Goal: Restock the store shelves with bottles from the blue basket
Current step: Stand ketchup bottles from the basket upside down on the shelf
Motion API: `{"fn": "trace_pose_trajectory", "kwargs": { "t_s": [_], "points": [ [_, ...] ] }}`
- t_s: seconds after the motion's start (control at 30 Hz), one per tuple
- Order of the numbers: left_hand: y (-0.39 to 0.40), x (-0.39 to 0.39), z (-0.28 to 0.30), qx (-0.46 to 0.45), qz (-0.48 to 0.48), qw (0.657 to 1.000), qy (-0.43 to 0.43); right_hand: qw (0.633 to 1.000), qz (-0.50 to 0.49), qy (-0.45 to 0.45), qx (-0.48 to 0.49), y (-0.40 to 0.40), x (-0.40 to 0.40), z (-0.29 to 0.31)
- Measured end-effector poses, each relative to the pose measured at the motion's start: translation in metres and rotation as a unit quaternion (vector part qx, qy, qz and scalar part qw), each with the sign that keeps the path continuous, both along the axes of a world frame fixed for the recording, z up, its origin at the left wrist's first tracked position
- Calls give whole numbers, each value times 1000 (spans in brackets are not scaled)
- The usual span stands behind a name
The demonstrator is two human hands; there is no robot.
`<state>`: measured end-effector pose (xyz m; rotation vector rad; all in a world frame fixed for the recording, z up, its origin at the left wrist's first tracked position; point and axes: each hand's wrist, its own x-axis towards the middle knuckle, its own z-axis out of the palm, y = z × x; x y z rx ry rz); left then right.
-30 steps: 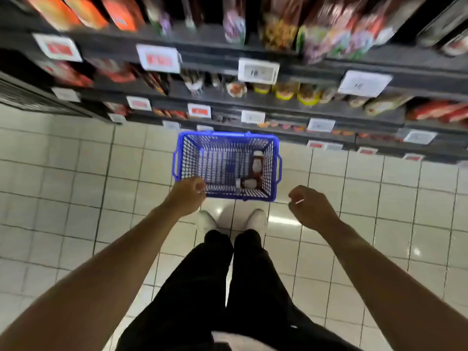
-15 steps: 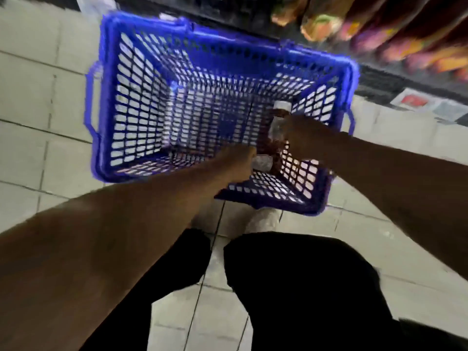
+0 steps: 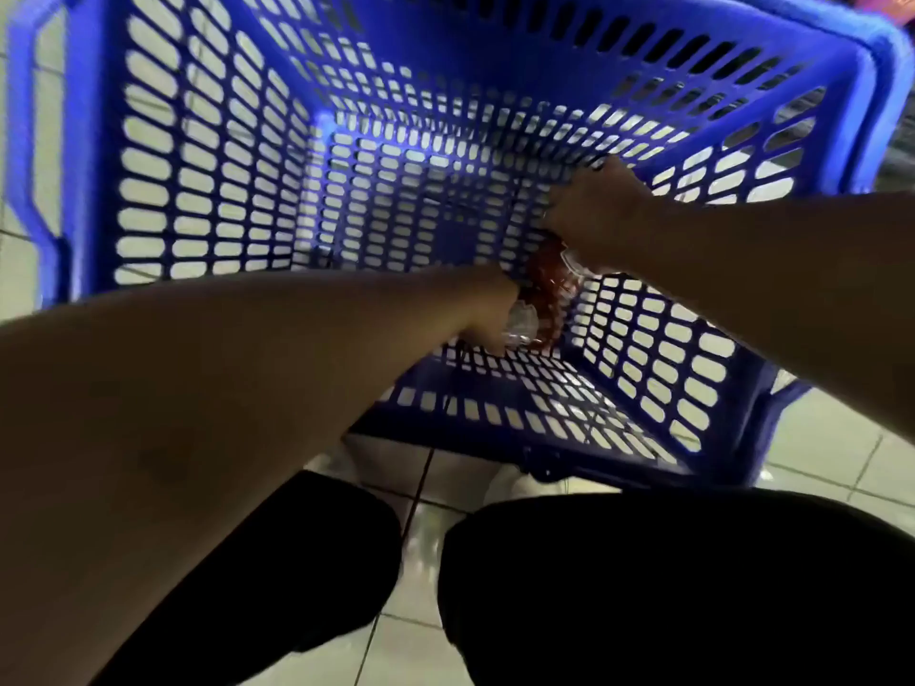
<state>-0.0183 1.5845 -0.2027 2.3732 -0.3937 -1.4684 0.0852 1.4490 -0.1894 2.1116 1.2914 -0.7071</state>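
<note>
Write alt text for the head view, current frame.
Seen from above, both hands reach deep into a blue basket: the left hand and the right hand each close on a reddish-brown bottle near its right wall. The basket sits on a pale tiled floor, with the person's dark trousers below.

The blue basket (image 3: 148, 200) is open above; its left floor lies free, while both hands crowd the bottles (image 3: 544, 284) by the right wall.
</note>
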Motion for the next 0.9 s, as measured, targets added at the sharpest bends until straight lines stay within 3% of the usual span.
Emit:
{"fn": "trace_pose_trajectory", "kwargs": {
  "t_s": [0.1,0.17,0.27,0.33,0.43,0.6,0.7,0.9],
  "points": [
    [26,-16,40,23,44,999,7,975,-200,37,84,4,-21,41],
    [47,-24,82,42,78,996,-18,919,-350,96,155,3,-37,80],
    [77,-32,165,50,227,972,-26,824,-502,119,234,-5,-63,161],
    [91,-39,232,10,344,939,1,780,-554,124,262,-11,-80,229],
    [105,-48,355,-99,541,835,13,679,-629,184,331,-11,-98,352],
    [105,-61,579,-249,650,717,-46,570,-665,239,419,7,-111,560],
    [98,-64,690,-292,680,667,-89,512,-644,264,503,9,-115,663],
    [86,-56,834,-383,695,582,-175,428,-586,262,636,25,-107,808]
  ]
}}
